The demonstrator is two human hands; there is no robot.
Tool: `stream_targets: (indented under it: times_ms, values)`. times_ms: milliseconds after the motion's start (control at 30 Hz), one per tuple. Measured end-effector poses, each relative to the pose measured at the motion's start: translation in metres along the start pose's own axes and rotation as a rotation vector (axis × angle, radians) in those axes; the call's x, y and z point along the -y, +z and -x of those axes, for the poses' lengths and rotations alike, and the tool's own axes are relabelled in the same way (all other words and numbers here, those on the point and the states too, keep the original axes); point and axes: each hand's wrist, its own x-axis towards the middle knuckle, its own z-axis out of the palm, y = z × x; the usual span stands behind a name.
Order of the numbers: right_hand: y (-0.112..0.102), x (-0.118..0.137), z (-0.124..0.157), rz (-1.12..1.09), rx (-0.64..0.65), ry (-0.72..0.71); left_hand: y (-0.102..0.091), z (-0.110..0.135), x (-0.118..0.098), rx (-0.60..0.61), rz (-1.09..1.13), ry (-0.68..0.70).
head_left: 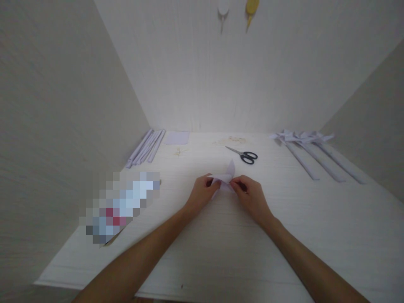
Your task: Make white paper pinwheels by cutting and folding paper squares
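Observation:
Above the middle of the white table, a piece of pale lilac paper (224, 178) is bent into curved blades, one pointing up and away from me. My left hand (203, 190) pinches its left side between thumb and fingers. On the right side, my right hand (249, 193) grips a corner of the same paper with its fingertips close together. Just beyond the hands lie scissors (242, 155) with black handles, their blades pointing left. Part of the paper is hidden behind the fingers.
Rolled paper sticks (147, 147) lie at the back left beside a square paper sheet (177, 137). Paper pinwheels on sticks (311, 155) rest at the right. A blurred-out object (126, 206) lies at left. Thin pale bits (179, 152) and a small loose pile (236, 140) are farther back.

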Motion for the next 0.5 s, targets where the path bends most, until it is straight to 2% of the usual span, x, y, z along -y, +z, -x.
stream_targets:
  times_ms: [200,500]
  values:
    - [-0.0003,-0.0002,-0.0001,-0.027,0.016,0.015,0.0005,0.0007,-0.0025,0.005,0.036,-0.028]
    - [-0.0007,-0.0005,-0.0006,0.026,0.015,-0.047,0.0029,0.0002,0.0007,-0.033,-0.086,-0.006]
